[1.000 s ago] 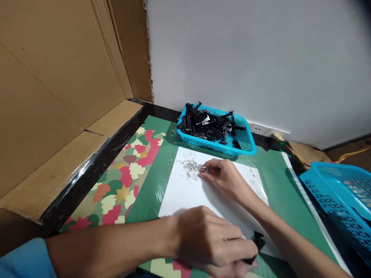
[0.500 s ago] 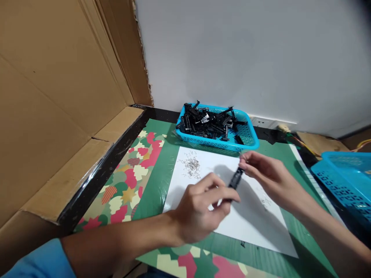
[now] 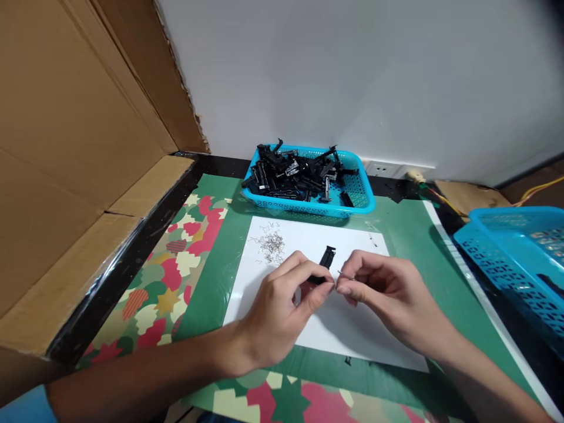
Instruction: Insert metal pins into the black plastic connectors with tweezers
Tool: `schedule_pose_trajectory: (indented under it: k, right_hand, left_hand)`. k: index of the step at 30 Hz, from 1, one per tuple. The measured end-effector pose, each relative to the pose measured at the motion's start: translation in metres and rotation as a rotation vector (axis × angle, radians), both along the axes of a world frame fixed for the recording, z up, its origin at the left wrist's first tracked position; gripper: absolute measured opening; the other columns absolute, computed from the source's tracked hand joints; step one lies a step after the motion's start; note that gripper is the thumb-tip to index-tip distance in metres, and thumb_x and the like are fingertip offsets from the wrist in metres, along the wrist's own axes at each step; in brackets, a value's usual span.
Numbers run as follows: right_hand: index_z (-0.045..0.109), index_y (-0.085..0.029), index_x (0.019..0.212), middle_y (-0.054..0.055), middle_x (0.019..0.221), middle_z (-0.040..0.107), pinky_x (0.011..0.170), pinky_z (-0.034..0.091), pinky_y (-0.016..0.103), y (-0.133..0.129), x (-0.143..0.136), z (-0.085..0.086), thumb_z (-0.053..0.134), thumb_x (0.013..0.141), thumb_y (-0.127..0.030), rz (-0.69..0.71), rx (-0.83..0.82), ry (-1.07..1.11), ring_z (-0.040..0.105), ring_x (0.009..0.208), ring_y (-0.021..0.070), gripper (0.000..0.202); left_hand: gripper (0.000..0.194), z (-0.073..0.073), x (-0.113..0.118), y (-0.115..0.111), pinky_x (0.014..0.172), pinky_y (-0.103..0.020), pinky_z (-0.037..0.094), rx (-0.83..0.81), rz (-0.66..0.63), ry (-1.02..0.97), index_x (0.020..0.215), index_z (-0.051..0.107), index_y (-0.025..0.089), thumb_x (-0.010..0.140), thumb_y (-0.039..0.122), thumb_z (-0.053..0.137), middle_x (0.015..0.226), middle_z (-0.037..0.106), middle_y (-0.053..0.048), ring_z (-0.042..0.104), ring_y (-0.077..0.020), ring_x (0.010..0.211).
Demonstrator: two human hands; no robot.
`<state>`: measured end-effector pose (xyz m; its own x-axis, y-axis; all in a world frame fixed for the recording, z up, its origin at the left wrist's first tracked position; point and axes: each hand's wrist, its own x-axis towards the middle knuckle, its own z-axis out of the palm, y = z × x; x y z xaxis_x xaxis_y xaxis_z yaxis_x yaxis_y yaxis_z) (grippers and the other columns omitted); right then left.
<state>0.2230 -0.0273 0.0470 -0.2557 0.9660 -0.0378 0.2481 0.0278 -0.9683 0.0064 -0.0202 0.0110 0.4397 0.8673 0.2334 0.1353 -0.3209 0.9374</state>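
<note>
My left hand (image 3: 282, 302) is closed on a narrow black plastic part (image 3: 327, 257), which tilts up and away past the fingers. The fingers hide its near end. Close to the left fingertips, my right hand (image 3: 392, 288) pinches a thin wire piece (image 3: 346, 275), whose exact shape is too small to tell. Both hands are over a white sheet of paper (image 3: 304, 232). On that sheet, left of the plastic part, lies a loose pile of small bent wire pieces (image 3: 272, 245).
A blue plastic basket (image 3: 308, 210) heaped with similar black parts stands against the wall. Another blue basket (image 3: 489, 241) is at the right, near wires and a wall socket (image 3: 381, 169). Cardboard (image 3: 74, 117) walls off the left side. A black scrap (image 3: 348, 361) lies near the paper's front edge.
My right hand has come down and left from the part's far end to beside my left fingertips. The black part now points more steeply away, held by my left hand alone.
</note>
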Motion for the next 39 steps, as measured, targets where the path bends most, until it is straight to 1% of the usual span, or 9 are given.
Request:
schedule_pose_trajectory:
  k: [3, 8, 13, 17, 21, 28, 31, 36, 39]
  right_hand:
    - [0.072, -0.019, 0.080, 0.003, 0.068, 0.067, 0.058, 0.049, 0.026, 0.000, 0.001, 0.000, 0.083, 0.093, -0.050, -0.018, -0.016, -0.010, 0.061, 0.063, 0.0153, 0.035]
    - [0.071, -0.019, 0.080, 0.002, 0.069, 0.065, 0.058, 0.048, 0.026, -0.001, 0.001, -0.005, 0.081, 0.094, -0.049, -0.010, -0.037, 0.004, 0.059, 0.063, 0.0143, 0.034]
    - [0.073, -0.021, 0.087, 0.001, 0.071, 0.062, 0.057, 0.045, 0.025, -0.001, -0.003, -0.007, 0.082, 0.094, -0.046, -0.028, -0.061, 0.047, 0.055, 0.063, 0.0135, 0.028]
    - [0.076, -0.022, 0.093, -0.001, 0.069, 0.057, 0.053, 0.040, 0.025, -0.001, -0.005, -0.007, 0.076, 0.099, -0.047, -0.065, -0.045, 0.017, 0.048, 0.060, 0.0125, 0.025]
    - [0.076, -0.022, 0.090, -0.001, 0.068, 0.055, 0.054, 0.039, 0.026, -0.002, -0.008, -0.007, 0.075, 0.099, -0.048, -0.070, -0.022, -0.002, 0.047, 0.061, 0.0131, 0.028]
    - [0.075, -0.021, 0.092, 0.001, 0.071, 0.062, 0.057, 0.041, 0.026, -0.003, -0.012, -0.010, 0.073, 0.100, -0.050, -0.061, -0.028, 0.020, 0.050, 0.064, 0.0142, 0.030]
    - [0.074, -0.021, 0.088, 0.001, 0.068, 0.060, 0.055, 0.040, 0.026, -0.003, -0.014, -0.012, 0.072, 0.099, -0.054, -0.073, -0.035, 0.022, 0.049, 0.061, 0.0141, 0.035]
    - [0.074, -0.021, 0.087, 0.001, 0.067, 0.059, 0.052, 0.038, 0.026, -0.006, -0.019, -0.013, 0.073, 0.097, -0.055, -0.164, 0.019, -0.002, 0.047, 0.059, 0.0139, 0.036]
    - [0.074, -0.022, 0.085, 0.002, 0.068, 0.060, 0.052, 0.039, 0.027, -0.002, -0.011, -0.012, 0.075, 0.096, -0.054, -0.216, 0.079, -0.028, 0.049, 0.060, 0.0143, 0.034]
  left_hand:
    - [0.021, 0.001, -0.001, 0.000, 0.071, -0.027, 0.050, 0.024, -0.016, 0.003, 0.107, 0.073, 0.021, 0.110, 0.035, 0.058, 0.098, 0.063, -0.004, 0.061, -0.0147, 0.085]
    - [0.017, 0.001, -0.002, 0.000, 0.072, -0.026, 0.051, 0.056, -0.019, 0.010, 0.108, 0.071, 0.021, 0.110, 0.033, 0.058, 0.097, 0.062, -0.003, 0.059, -0.0133, 0.081]
    - [0.016, 0.001, -0.002, 0.001, 0.074, -0.027, 0.051, 0.065, 0.003, -0.002, 0.107, 0.071, 0.021, 0.110, 0.031, 0.058, 0.097, 0.060, -0.003, 0.060, -0.0143, 0.085]
    - [0.018, 0.003, -0.002, 0.003, 0.071, -0.026, 0.048, 0.018, 0.053, -0.015, 0.103, 0.069, 0.020, 0.110, 0.031, 0.056, 0.097, 0.060, -0.003, 0.057, -0.0133, 0.082]
    - [0.021, 0.005, -0.002, 0.003, 0.070, -0.027, 0.047, -0.028, 0.065, -0.021, 0.102, 0.068, 0.020, 0.111, 0.034, 0.055, 0.097, 0.060, -0.003, 0.056, -0.0137, 0.082]
    - [0.024, 0.003, 0.001, 0.001, 0.065, -0.026, 0.046, -0.091, 0.086, -0.079, 0.100, 0.067, 0.020, 0.111, 0.038, 0.055, 0.094, 0.057, -0.002, 0.054, -0.0120, 0.075]
    - [0.026, 0.001, 0.002, 0.001, 0.062, -0.025, 0.046, -0.119, 0.096, -0.098, 0.100, 0.068, 0.020, 0.111, 0.041, 0.056, 0.095, 0.058, -0.003, 0.055, -0.0117, 0.074]
    - [0.028, -0.001, 0.002, 0.004, 0.060, -0.022, 0.048, -0.172, 0.078, -0.072, 0.101, 0.071, 0.020, 0.108, 0.044, 0.060, 0.096, 0.061, -0.003, 0.057, -0.0102, 0.072]
    - [0.026, -0.003, 0.001, 0.007, 0.060, -0.022, 0.051, -0.199, 0.027, -0.054, 0.107, 0.073, 0.020, 0.107, 0.044, 0.062, 0.102, 0.064, -0.004, 0.059, -0.0097, 0.071]
